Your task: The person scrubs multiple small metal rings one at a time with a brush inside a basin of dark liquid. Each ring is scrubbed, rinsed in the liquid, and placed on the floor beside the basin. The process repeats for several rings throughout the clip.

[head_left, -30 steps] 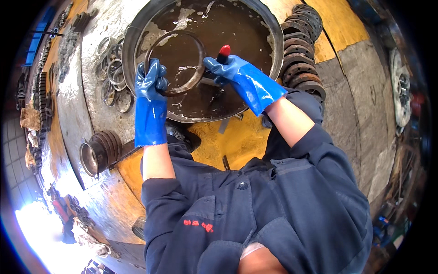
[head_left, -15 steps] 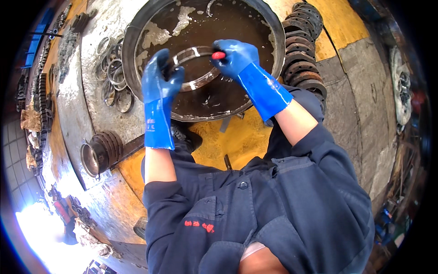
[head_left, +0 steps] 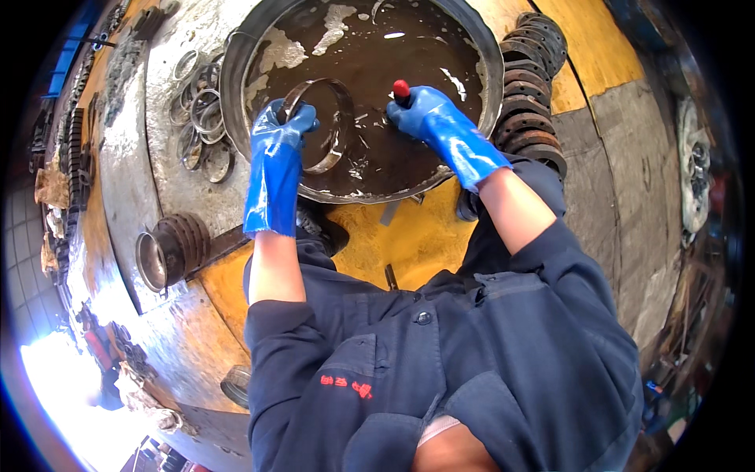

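My left hand (head_left: 277,145), in a long blue rubber glove, is closed round the left side of a wet metal ring (head_left: 344,118). The ring stands tilted on edge above the dark liquid in a big round metal pan (head_left: 494,67). On the pan's right side, my right hand (head_left: 431,116), gloved alike, is a fist around a tool with a red-ended dark handle (head_left: 401,89). The tool's working end is hidden, so its kind does not show. A gap separates the tool from the ring.
Left of the pan lies a heap of thin metal rings (head_left: 206,114). A row of dark, partly rusty discs (head_left: 525,102) curves along its right side. Nearer on the left rests a ribbed metal cylinder (head_left: 177,245). Pale scum floats on the liquid.
The ring has turned from lying flatter to standing steeper, gripped by my left hand. My right hand has moved right, away from the ring, and the red handle end now points up.
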Tool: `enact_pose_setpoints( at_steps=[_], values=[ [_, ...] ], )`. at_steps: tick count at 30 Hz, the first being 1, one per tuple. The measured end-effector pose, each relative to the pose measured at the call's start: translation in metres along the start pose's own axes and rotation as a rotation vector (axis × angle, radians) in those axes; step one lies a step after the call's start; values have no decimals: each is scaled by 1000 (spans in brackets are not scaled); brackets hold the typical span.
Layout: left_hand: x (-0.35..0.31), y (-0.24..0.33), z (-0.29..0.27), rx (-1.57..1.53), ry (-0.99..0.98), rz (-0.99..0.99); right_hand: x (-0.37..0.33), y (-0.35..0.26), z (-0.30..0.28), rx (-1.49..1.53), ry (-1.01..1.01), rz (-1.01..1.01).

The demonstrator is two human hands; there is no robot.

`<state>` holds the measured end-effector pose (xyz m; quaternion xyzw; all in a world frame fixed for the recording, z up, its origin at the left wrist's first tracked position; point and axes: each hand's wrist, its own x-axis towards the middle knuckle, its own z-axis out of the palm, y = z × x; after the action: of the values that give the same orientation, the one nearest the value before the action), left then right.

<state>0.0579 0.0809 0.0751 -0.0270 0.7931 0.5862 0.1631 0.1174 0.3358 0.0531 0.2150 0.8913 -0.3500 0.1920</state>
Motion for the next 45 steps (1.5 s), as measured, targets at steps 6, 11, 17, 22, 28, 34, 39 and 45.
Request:
enact_pose_setpoints(
  at_steps=[6, 11, 17, 22, 28, 34, 39, 45],
  values=[
    [0, -3, 3, -64, 39, 40, -19, -14, 17, 386, 379, -862],
    [-4, -3, 17, -172, 7, 34, -5, -7, 42, 200, 491, -761],
    [-2, -6, 19, -95, 44, 38, 1, -9, 49, 459, -114, -105],
    [-7, -9, 20, -135, 42, -5, -7, -6, 56, 990, -322, -110],
    [-7, -14, 24, -160, 17, 32, -23, -14, 49, 664, -308, -215],
    [-6, -16, 23, -99, 7, 26, -7, -8, 53, -41, 38, -383],
    [-10, -7, 26, -180, 34, -35, 1, -2, 56, -63, 492, -860],
    [-5, -11, 24, -163, -20, -45, 0, 2, 45, -120, 558, -974]
  ],
)
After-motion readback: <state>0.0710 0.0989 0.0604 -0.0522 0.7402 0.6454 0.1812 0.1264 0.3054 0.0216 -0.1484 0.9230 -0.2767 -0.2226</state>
